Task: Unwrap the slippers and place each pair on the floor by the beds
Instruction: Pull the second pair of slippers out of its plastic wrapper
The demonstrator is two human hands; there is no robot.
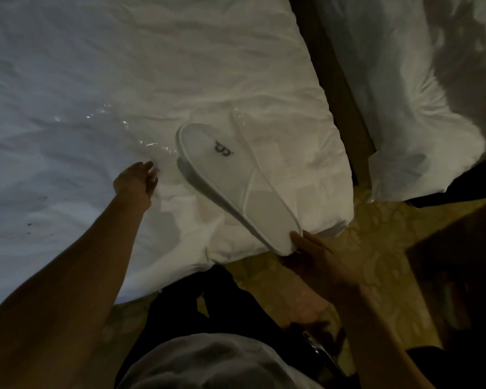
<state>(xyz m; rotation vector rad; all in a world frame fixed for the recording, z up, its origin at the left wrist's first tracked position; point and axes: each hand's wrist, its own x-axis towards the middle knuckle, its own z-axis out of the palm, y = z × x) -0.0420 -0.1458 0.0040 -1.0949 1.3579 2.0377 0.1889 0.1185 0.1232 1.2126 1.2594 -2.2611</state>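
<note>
A pair of white slippers (230, 175) with a dark logo is stacked flat together and held by the heel end above the corner of the white bed (124, 80). My right hand (314, 259) is shut on that heel, thumb on top. My left hand (138, 179) reaches out over the bed beside the slippers' toe end, fingers apart, touching clear plastic wrap (141, 136) that glints on the sheet. Whether the fingers pinch the wrap is hard to tell.
A second white bed (421, 94) lies at the right, with a dark wooden gap (340, 88) between the two. Patterned yellow carpet (376, 234) shows below the bed corner. My dark trousers (208, 304) stand near the bed edge. Dark furniture (460, 262) is at the right.
</note>
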